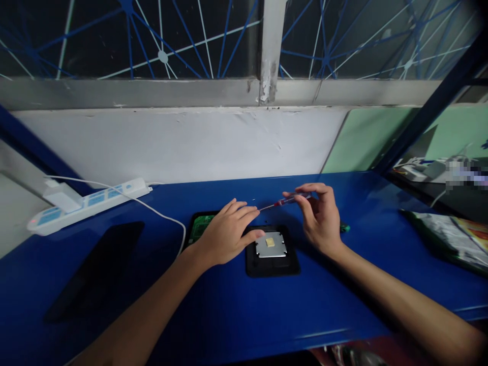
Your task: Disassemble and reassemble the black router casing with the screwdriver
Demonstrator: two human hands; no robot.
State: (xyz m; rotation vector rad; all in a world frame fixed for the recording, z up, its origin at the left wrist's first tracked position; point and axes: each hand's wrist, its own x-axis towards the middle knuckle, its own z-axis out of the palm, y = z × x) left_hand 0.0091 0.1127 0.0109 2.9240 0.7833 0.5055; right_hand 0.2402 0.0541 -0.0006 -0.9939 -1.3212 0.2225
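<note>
My right hand (322, 218) is closed around the handle of a screwdriver (292, 199) with a red collar. Its thin shaft points left, and the tip is close to the fingertips of my left hand (226, 234). That left hand is stretched out flat, palm down, over a green circuit board (201, 226) in a black casing, which it partly hides. Its thumb reaches the left edge of a silver metal plate (271, 249) with a small yellowish square pad. The plate sits in a black square housing (272, 267) on the table. Tiny dark bits lie near the screwdriver tip.
A white power strip (91, 206) with a plugged-in adapter and cable stands at the back left of the blue table (236, 320). A dark flat object (97, 269) lies at left. A small green item (345, 228) and a printed bag (453, 236) are at right.
</note>
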